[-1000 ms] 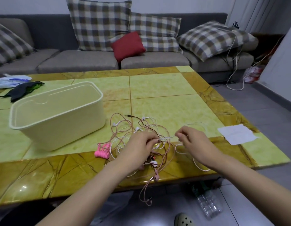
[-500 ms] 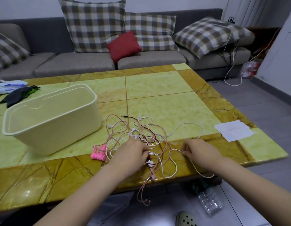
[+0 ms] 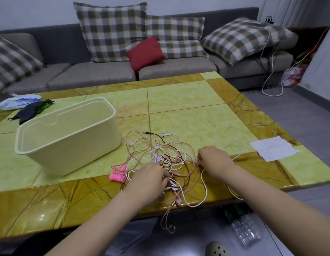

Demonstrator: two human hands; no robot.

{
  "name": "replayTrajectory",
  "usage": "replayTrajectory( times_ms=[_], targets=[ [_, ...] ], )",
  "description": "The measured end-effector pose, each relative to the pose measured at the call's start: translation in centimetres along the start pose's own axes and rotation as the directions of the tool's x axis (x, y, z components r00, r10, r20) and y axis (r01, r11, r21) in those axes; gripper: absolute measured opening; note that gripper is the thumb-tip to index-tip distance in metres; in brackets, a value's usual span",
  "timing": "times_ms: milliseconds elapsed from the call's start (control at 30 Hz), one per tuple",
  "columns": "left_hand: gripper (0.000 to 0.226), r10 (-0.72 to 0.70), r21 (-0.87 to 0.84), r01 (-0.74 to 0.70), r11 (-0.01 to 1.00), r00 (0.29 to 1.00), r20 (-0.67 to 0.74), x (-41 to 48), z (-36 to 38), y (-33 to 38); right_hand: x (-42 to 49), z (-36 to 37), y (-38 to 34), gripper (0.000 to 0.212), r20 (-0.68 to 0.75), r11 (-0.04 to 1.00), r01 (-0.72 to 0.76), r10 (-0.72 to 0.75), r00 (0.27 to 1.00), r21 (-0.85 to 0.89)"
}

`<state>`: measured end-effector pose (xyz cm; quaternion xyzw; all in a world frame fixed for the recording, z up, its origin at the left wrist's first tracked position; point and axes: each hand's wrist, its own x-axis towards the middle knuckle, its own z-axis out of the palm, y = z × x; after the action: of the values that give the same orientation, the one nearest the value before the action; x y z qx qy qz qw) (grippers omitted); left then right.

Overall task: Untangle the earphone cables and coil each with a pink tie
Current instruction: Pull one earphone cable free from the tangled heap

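Near counter [image 3: 179, 100] edge: your left hand [image 3: 151, 180] curls its fingers [image 3: 163, 177] round tangled pink, white and maroon earphone cables [image 3: 160, 156]; right hand [image 3: 215, 159] pinches one white strand [image 3: 206, 189].

Grey fabric sofa [image 3: 169, 69] along the back, pale wall [image 3: 40, 12] behind it. On it: big brown-and-white checked cushions [image 3: 110, 32] w/ one small red cushion [image 3: 145, 51] betw. them. In front, glossy stone tabletop [image 3: 188, 100]: light-green tiles, amber-brown veined border, bright glints near the front-left edge. Grey tiled floor [image 3: 308, 115] on the right. Thin white cable [image 3: 271, 95] hangs off the sofa's right end and loops on the floor. Clear plastic bottles [image 3: 247, 231] lie on the floor by the table's near edge.
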<state>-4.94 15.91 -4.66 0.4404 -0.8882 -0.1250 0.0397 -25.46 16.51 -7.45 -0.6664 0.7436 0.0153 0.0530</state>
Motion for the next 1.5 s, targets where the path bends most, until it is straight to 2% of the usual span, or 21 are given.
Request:
replayTrajectory(
  times_ms=[67, 100, 233, 333, 433, 500, 567, 667, 767, 833, 967, 1033, 1167, 1200, 1267, 1367, 1433, 1500],
  targets=[
    [0.025, -0.005, 0.015, 0.005, 1.000, 1.000, 0.003, 0.2, -0.2, -0.1, -0.1, -0.5, 0.4, 0.025, -0.020, 0.999, 0.019, -0.020, 1.000, -0.029],
    [0.026, -0.005, 0.017, 0.005, 1.000, 1.000, 0.006, 0.3, -0.3, 0.0, -0.1, -0.8, 0.7, 0.024, -0.050, 1.000, 0.015, -0.014, 0.999, 0.015],
    [0.043, -0.025, -0.003, 0.025, 1.000, 1.000, 0.000, 1.0, -1.8, 1.1, -0.2, -3.2, 1.7, 0.010, -0.159, 0.918, -0.009, 0.079, 0.984, 0.397],
    [0.041, -0.048, -0.093, 0.040, 0.995, 0.995, -0.089, 2.1, -3.2, 2.1, -0.4, -5.8, 1.4, 0.011, -0.274, 0.857, 0.101, 0.048, 0.961, 0.506],
    [0.019, -0.069, -0.314, -0.027, 0.949, 0.954, -0.291, 3.4, -4.4, 2.9, -1.0, -8.3, 0.3, 0.011, -0.406, 0.831, 0.218, 0.010, 0.914, 0.512],
    [0.029, -0.078, -0.440, -0.099, 0.892, 0.927, -0.366, 4.3, -5.2, 3.5, -1.4, -9.4, -0.6, 0.011, -0.448, 0.818, 0.282, -0.034, 0.893, 0.500],
    [0.037, -0.069, -0.537, -0.145, 0.831, 0.931, -0.359, 5.2, -5.9, 4.1, -1.9, -10.1, -1.3, 0.009, -0.458, 0.810, 0.329, -0.085, 0.885, 0.485],
    [0.014, -0.018, -0.611, -0.180, 0.771, 0.953, -0.304, 5.8, -6.5, 4.6, -2.4, -10.6, -1.8, 0.009, -0.481, 0.808, 0.361, -0.112, 0.870, 0.466],
    [0.023, -0.024, -0.576, -0.170, 0.800, 0.949, -0.314, 5.8, -6.6, 4.1, -2.5, -11.0, -1.3, 0.008, -0.514, 0.844, 0.329, -0.075, 0.855, 0.423],
    [0.024, -0.055, -0.551, -0.126, 0.825, 0.952, -0.300, 5.7, -6.8, 3.4, -2.3, -11.2, -0.4, 0.009, -0.527, 0.859, 0.270, 0.000, 0.850, 0.435],
    [0.024, -0.139, -0.519, -0.029, 0.854, 0.950, -0.281, 5.4, -7.5, 1.4, -1.7, -11.0, 2.5, 0.012, -0.490, 0.856, 0.090, 0.201, 0.848, 0.508],
    [0.023, -0.167, -0.556, -0.042, 0.830, 0.933, -0.320, 5.2, -7.8, 0.9, -1.5, -10.5, 3.6, 0.012, -0.424, 0.858, -0.021, 0.275, 0.863, 0.513],
    [0.020, -0.150, -0.726, -0.238, 0.645, 0.892, -0.426, 5.2, -8.6, 2.5, -1.2, -8.8, 3.7, 0.012, -0.159, 0.875, -0.209, 0.304, 0.939, 0.436],
    [0.020, -0.142, -0.750, -0.246, 0.614, 0.901, -0.411, 5.3, -8.8, 3.0, -1.2, -8.5, 3.3, 0.014, -0.111, 0.885, -0.211, 0.280, 0.954, 0.415],
    [0.021, -0.096, -0.754, -0.223, 0.618, 0.930, -0.354, 5.6, -9.0, 3.3, -1.4, -8.3, 2.1, 0.029, -0.094, 0.897, -0.151, 0.208, 0.974, 0.415],
    [0.021, -0.023, -0.693, -0.189, 0.696, 0.958, -0.285, 5.7, -8.9, 2.9, -2.5, -9.6, -0.6, 0.052, -0.219, 0.845, 0.066, 0.062, 0.974, 0.531],
    [0.021, -0.003, -0.675, -0.176, 0.716, 0.967, -0.255, 5.6, -8.6, 2.6, -3.2, -10.6, -2.5, 0.052, -0.252, 0.768, 0.180, -0.026, 0.967, 0.614],
    [0.022, 0.002, -0.660, -0.164, 0.733, 0.971, -0.239, 5.5, -8.5, 2.5, -3.5, -11.3, -3.8, 0.038, -0.219, 0.720, 0.209, -0.081, 0.972, 0.662]
  ],
)
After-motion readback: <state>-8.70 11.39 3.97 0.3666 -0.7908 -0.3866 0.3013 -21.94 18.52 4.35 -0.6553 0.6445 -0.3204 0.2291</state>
